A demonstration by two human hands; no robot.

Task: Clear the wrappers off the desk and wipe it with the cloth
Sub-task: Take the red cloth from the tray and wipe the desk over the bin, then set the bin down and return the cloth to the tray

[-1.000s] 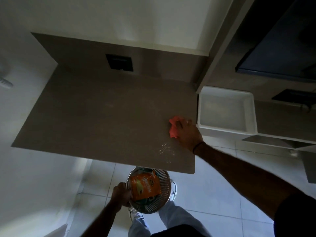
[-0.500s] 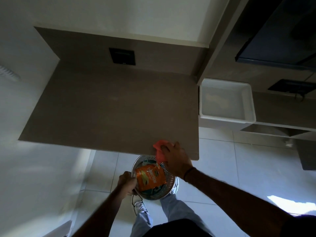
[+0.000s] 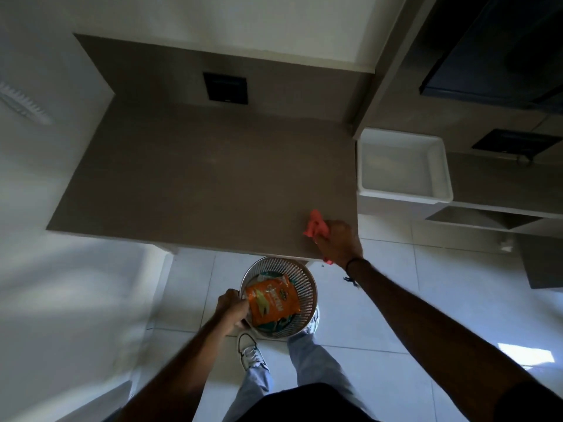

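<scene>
A brown desk (image 3: 198, 184) runs across the middle of the view. My right hand (image 3: 339, 240) presses a red-orange cloth (image 3: 316, 225) onto the desk's front right corner. Below the front edge my left hand (image 3: 233, 309) grips the rim of a round slatted bin (image 3: 307, 284). An orange snack wrapper (image 3: 271, 300) lies inside the bin on top of a teal one.
A white tray (image 3: 441, 178) sits on a lower shelf right of the desk. A dark socket plate (image 3: 225, 89) is on the back panel. White walls close in the left side. My legs and shoes stand on the tiled floor (image 3: 396, 315).
My right hand swept the cloth from the right side to the front edge above the bin, pushing crumbs off, then moved back right to the front corner. My left hand kept the bin under the edge.
</scene>
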